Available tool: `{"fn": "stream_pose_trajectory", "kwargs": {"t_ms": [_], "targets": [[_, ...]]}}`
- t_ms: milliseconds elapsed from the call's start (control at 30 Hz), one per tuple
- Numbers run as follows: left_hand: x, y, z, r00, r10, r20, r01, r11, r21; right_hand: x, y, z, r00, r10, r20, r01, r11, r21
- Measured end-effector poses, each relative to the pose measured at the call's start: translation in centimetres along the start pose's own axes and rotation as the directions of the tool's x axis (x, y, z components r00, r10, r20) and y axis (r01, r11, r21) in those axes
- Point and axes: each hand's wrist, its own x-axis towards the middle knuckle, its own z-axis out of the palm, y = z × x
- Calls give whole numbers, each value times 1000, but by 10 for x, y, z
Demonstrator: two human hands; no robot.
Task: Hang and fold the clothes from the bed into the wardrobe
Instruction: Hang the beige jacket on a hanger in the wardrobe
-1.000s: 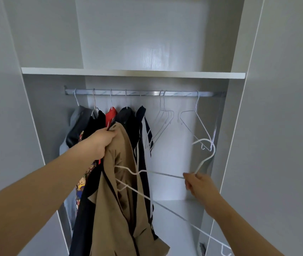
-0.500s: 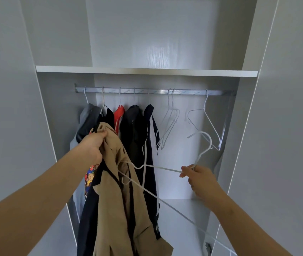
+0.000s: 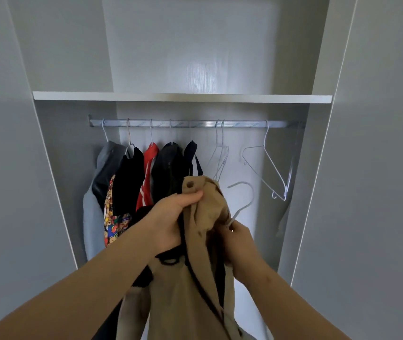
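Since the earlier frames the white wire hanger point(image 3: 243, 207) has gone from lying out in the open on the right to sitting inside the tan coat point(image 3: 190, 285), so that only its neck and hook show above the cloth. The coat has come from the left to the lower centre of the frame, and both hands have closed in on its collar.

The left hand point(image 3: 173, 219) grips the bunched collar, thumb curled over it just below a button. The right hand point(image 3: 240, 239) pinches the hanger's neck, its fingers partly hidden by cloth.

The coat looks nearly seated on the hanger, so hooking comes next. Above, the rail point(image 3: 195, 123) has a free stretch at centre right, between the hung dark garments point(image 3: 171, 168) and the empty hangers point(image 3: 274, 168).
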Motion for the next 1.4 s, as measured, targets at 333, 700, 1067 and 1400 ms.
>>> {"fn": "stream_pose_trajectory", "kwargs": {"t_ms": [333, 700, 1067, 1400], "targets": [[21, -32, -25, 859, 251, 447, -334, -386, 860, -2, -9, -18, 991, -118, -57, 116, 993, -29], [34, -12, -10, 807, 588, 47, -313, 359, 879, -18, -19, -31, 747, -576, -331, 576, 810, -111], [22, 39, 9, 678, 732, 58, -591, 497, 636, -13, 14, -30, 973, -230, -15, 218, 940, -264], [0, 70, -19, 677, 735, 30, -603, 531, 596, -2, 49, -31, 941, 277, 195, -105, 786, -609]]}}
